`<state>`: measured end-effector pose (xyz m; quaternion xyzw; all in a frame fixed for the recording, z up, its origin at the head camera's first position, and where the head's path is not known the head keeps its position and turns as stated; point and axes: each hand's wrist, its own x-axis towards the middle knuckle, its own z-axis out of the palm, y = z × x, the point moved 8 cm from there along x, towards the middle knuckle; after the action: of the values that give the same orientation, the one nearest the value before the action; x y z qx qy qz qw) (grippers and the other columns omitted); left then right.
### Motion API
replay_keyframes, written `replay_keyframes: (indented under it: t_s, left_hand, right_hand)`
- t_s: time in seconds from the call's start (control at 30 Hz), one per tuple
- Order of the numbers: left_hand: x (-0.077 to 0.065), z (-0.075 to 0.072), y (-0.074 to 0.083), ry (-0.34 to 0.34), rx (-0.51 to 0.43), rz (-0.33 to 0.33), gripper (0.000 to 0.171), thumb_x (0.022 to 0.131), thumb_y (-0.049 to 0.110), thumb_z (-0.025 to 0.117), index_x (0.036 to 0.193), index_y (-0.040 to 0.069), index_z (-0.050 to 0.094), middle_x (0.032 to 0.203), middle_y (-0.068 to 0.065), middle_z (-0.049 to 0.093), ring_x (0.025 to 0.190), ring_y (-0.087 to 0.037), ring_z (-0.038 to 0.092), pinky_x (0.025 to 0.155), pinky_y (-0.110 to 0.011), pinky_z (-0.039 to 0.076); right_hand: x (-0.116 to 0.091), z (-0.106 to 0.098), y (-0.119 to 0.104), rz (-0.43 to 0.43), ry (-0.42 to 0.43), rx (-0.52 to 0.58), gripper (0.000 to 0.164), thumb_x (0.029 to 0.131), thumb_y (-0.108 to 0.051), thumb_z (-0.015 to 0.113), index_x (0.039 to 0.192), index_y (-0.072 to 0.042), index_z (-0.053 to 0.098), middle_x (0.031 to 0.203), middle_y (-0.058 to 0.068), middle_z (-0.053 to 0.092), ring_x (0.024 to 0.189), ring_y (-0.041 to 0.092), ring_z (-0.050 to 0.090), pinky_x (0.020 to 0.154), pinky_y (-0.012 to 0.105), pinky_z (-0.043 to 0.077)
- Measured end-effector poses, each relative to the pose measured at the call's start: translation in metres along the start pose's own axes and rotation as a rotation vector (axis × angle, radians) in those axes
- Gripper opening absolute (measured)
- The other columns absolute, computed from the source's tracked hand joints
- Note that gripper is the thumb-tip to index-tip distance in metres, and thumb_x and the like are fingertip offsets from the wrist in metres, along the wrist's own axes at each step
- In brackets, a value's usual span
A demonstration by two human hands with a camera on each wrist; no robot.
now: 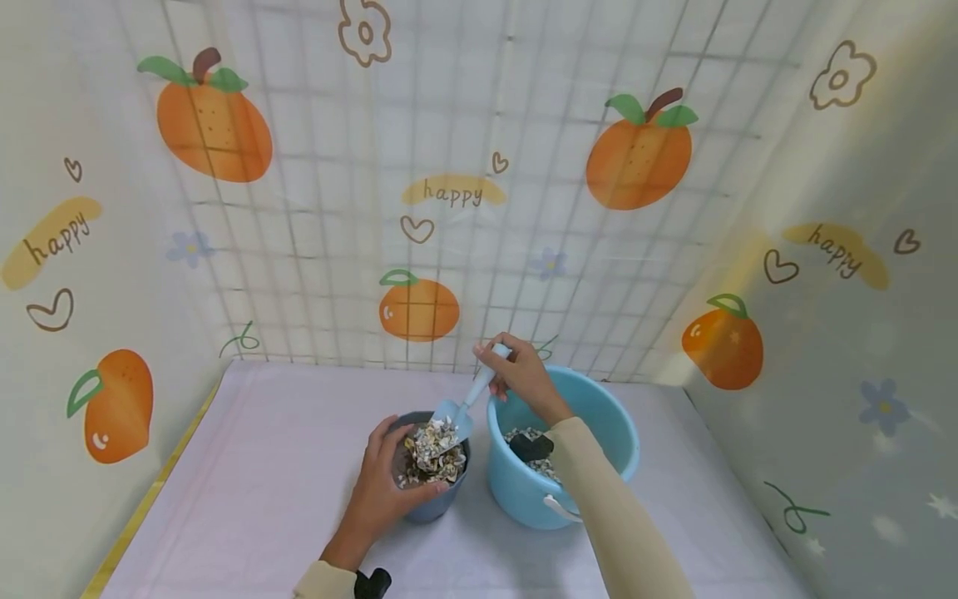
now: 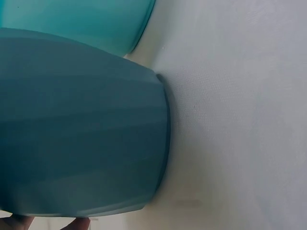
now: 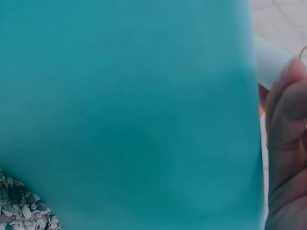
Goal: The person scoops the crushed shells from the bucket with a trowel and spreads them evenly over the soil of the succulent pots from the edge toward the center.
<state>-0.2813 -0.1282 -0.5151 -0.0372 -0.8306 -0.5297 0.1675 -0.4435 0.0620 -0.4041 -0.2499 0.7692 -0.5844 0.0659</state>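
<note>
My left hand (image 1: 382,482) grips the rim and side of a dark blue-grey flowerpot (image 1: 432,509), thumb at the front and fingers around the left. Faceted sides of the pot (image 2: 81,129) fill much of the left wrist view. Small shells (image 1: 430,457) in white, grey and brown lie inside it. My right hand (image 1: 524,374) holds a light blue trowel (image 1: 482,384) by its handle, blade tilted down into the pot and touching the shells. Beside the pot stands a light blue bucket (image 1: 516,499), with more shells (image 1: 550,467) at its bottom.
A pale cloth covers the table (image 1: 269,482), with a yellow strip (image 1: 153,491) along its left edge. White curtains with printed oranges (image 1: 419,309) close in the back and sides. The bucket's white handle (image 1: 561,509) hangs at its front, under the right forearm.
</note>
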Motion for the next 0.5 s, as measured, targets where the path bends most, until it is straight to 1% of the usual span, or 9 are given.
replay_keyframes:
  t_s: [0.17, 0.33, 0.43, 0.5]
  left_hand:
    - [-0.0023, 0.0002, 0.0022, 0.013, 0.022, -0.025, 0.096, 0.065, 0.063, 0.084, 0.144, 0.023, 0.048, 0.158, -0.002, 0.020, 0.141, -0.031, 0.024, 0.103, -0.060, 0.032]
    - [-0.0035, 0.0005, 0.0034, 0.016, 0.032, -0.031, 0.095, 0.065, 0.063, 0.083, 0.144, 0.024, 0.047, 0.158, -0.001, 0.019, 0.141, -0.031, 0.023, 0.103, -0.060, 0.032]
    - [-0.0040, 0.0005, 0.0034, 0.016, 0.029, -0.034, 0.096, 0.065, 0.064, 0.083, 0.144, 0.024, 0.047, 0.158, 0.001, 0.019, 0.141, -0.031, 0.023, 0.103, -0.061, 0.032]
    - [-0.0043, 0.0008, 0.0035, 0.018, 0.028, -0.034, 0.096, 0.065, 0.064, 0.083, 0.144, 0.024, 0.047, 0.158, 0.001, 0.019, 0.141, -0.031, 0.023, 0.103, -0.061, 0.032]
  right_hand:
    - [-0.0013, 0.0010, -0.0038, -0.030, -0.009, 0.001, 0.041, 0.091, -0.047, 0.068, 0.100, -0.008, 0.062, 0.055, 0.021, 0.057, 0.040, 0.028, 0.050, 0.040, 0.041, 0.045]
    - [-0.0023, 0.0011, -0.0058, -0.040, -0.017, 0.011, 0.045, 0.091, -0.047, 0.068, 0.103, -0.005, 0.061, 0.055, 0.021, 0.055, 0.040, 0.027, 0.049, 0.039, 0.041, 0.045]
    - [-0.0030, 0.0004, -0.0065, -0.039, -0.015, 0.020, 0.043, 0.090, -0.047, 0.070, 0.102, -0.007, 0.061, 0.055, 0.022, 0.054, 0.040, 0.028, 0.048, 0.038, 0.041, 0.044]
    - [-0.0035, -0.0001, -0.0067, -0.041, -0.012, 0.019, 0.040, 0.089, -0.048, 0.070, 0.100, -0.011, 0.061, 0.055, 0.023, 0.053, 0.041, 0.028, 0.048, 0.039, 0.045, 0.043]
